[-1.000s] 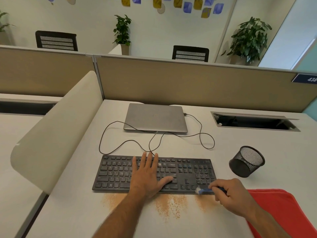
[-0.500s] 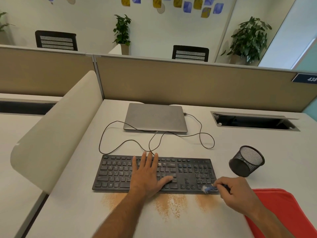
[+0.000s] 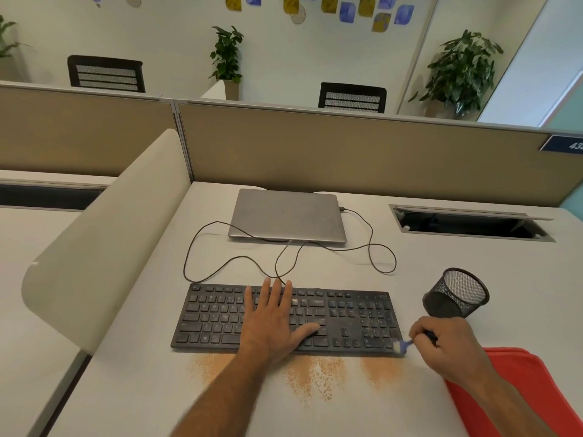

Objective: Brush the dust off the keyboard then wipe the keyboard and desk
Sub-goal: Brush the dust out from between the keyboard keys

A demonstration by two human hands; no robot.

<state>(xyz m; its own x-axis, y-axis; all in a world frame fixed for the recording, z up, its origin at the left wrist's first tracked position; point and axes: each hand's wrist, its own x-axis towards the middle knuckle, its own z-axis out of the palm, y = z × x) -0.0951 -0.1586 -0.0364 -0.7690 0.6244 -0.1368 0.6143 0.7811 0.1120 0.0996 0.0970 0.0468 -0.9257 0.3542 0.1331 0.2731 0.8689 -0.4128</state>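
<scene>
A black keyboard (image 3: 353, 320) lies across the white desk (image 3: 132, 392). My left hand (image 3: 274, 323) rests flat on its middle keys, fingers straight. My right hand (image 3: 448, 348) grips a small blue brush (image 3: 401, 345) whose pale bristles touch the keyboard's front right corner. Orange-brown dust (image 3: 315, 373) lies in patches on the desk along the keyboard's front edge. Faint dust specks show on the number keys.
A red cloth (image 3: 517, 392) lies at the desk's near right. A black mesh pen cup (image 3: 457, 294) stands tilted right of the keyboard. A shut grey laptop (image 3: 287, 216) and a looping cable (image 3: 227, 260) lie behind. A cable hatch (image 3: 470, 222) opens at back right.
My right hand has moved the brush rightward along the keyboard's front edge to its right corner. My left hand has stayed flat on the keys.
</scene>
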